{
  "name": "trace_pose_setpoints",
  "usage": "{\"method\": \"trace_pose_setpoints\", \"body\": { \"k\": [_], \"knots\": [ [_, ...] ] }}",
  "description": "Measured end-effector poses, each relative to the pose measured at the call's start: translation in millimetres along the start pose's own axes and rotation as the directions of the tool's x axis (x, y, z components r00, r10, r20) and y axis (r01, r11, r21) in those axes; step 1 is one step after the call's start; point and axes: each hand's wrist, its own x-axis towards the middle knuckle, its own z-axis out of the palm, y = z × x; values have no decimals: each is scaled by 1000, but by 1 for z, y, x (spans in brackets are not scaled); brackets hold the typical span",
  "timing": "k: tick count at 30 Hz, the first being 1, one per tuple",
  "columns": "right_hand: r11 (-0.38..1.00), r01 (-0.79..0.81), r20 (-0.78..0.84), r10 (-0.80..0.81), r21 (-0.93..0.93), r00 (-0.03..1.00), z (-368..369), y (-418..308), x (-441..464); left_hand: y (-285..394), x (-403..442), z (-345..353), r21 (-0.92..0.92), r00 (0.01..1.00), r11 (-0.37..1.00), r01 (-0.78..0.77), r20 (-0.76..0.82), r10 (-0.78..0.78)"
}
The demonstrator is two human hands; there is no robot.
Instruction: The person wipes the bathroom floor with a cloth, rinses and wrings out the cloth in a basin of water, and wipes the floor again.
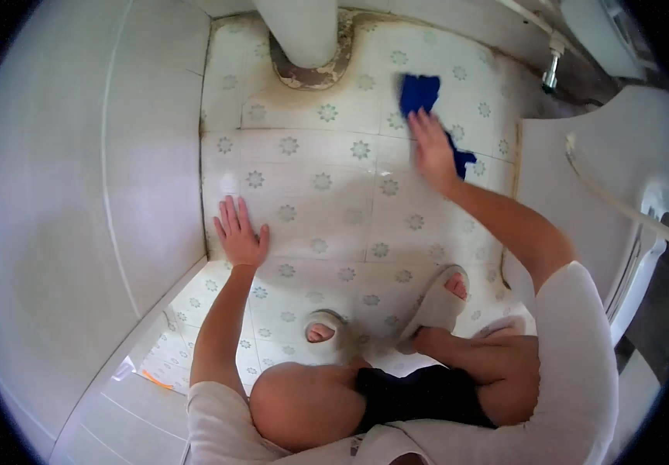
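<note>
A dark blue cloth (419, 94) lies bunched on the flower-patterned tile floor (342, 167), its lower end showing past the wrist. My right hand (432, 147) rests over the cloth, fingers stretched forward, pressing it to the tiles; its outline is slightly blurred. On the left, my left hand (240, 232) lies flat with spread fingers on the floor near the wall, holding nothing. Both arms reach forward from my crouched body.
A white pipe (299, 35) enters the floor at the back, with a stained, worn base. A pale wall (148, 139) borders the left side. White fixtures (582, 170) and a metal valve (551, 71) stand right. My slippered feet (439, 302) are below.
</note>
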Motion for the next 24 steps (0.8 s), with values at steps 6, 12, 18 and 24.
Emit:
{"method": "trace_pose_setpoints", "body": {
  "k": [6, 12, 18, 24],
  "knots": [
    [874, 448, 463, -481, 187, 745, -5, -105, -60, 0, 0, -3, -26, 999, 999, 28, 27, -27],
    [741, 670, 330, -622, -46, 710, 2, -42, 1, 0, -1, -8, -50, 997, 997, 50, 56, -48],
    [927, 145, 310, -33, -346, 950, -40, 36, 97, -2, 2, -9, -50, 998, 998, 49, 42, -47],
    [966, -195, -71, 186, -170, 980, 2, 43, 109, -1, 2, -9, -61, 997, 996, 61, 60, -57]
  ]
}}
